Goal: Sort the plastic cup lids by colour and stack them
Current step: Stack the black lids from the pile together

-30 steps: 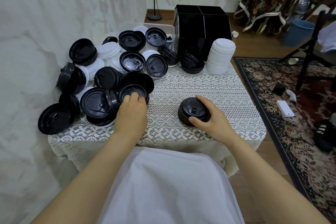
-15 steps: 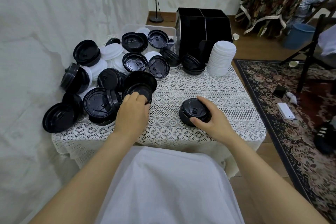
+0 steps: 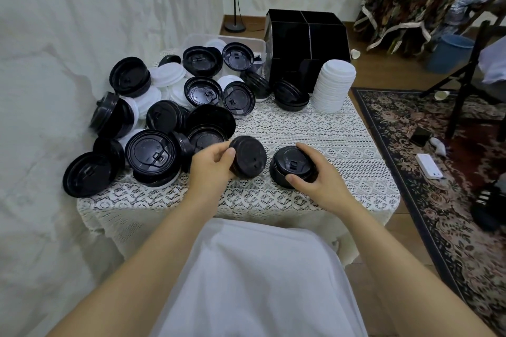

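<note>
Left hand [image 3: 210, 169], fingers curled round a black lid [image 3: 250, 157] just lifted from the heap, brings it beside the short black stack [image 3: 290, 164], which the right hand [image 3: 315, 180] grips on the lace cloth [image 3: 315, 128]. Behind lies the unsorted heap [image 3: 153, 117], and farthest the white stack [image 3: 335, 85]. The black stack is probably about to gain a lid.

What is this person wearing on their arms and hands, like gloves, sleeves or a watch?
Nothing shows on them. The left hand and right hand are bare, with no gloves, rings or watch. Both forearms are uncovered as far as the picture reaches, so no sleeves appear. The only clothing in view is a plain white garment between the arms.
</note>
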`<state>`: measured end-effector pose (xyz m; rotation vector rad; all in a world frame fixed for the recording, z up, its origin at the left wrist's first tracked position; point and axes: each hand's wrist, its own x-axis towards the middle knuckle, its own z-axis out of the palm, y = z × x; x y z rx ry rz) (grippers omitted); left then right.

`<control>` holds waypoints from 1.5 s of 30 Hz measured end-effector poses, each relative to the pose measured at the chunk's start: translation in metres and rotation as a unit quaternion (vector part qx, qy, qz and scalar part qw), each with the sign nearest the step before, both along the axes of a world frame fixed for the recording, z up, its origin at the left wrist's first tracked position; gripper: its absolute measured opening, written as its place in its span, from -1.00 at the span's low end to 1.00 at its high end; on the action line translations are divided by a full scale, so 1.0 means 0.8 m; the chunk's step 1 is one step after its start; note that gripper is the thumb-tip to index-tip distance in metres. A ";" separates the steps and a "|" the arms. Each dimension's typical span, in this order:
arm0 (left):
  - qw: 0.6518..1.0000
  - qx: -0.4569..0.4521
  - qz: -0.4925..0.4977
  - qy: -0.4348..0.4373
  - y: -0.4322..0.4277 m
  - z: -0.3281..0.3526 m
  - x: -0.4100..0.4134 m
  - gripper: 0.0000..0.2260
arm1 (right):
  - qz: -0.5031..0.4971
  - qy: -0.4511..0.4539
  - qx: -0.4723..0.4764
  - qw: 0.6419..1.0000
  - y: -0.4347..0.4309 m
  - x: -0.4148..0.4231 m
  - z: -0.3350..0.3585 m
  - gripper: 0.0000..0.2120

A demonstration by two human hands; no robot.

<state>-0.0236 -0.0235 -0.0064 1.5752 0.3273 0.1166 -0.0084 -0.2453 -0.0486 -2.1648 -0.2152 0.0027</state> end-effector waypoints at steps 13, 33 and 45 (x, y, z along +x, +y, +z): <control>0.936 0.326 -0.134 -0.001 0.002 -0.019 -0.010 -0.48 | -0.003 -0.002 -0.013 1.000 0.000 -0.001 0.002 -0.32; 0.912 0.325 -0.182 -0.173 -0.015 -0.002 0.004 -0.35 | -0.006 0.032 -0.005 0.999 -0.002 -0.001 0.001 -0.06; 0.874 0.327 -0.340 -0.118 -0.060 0.003 0.045 -0.30 | 0.029 0.032 0.070 0.997 -0.009 -0.007 0.005 0.03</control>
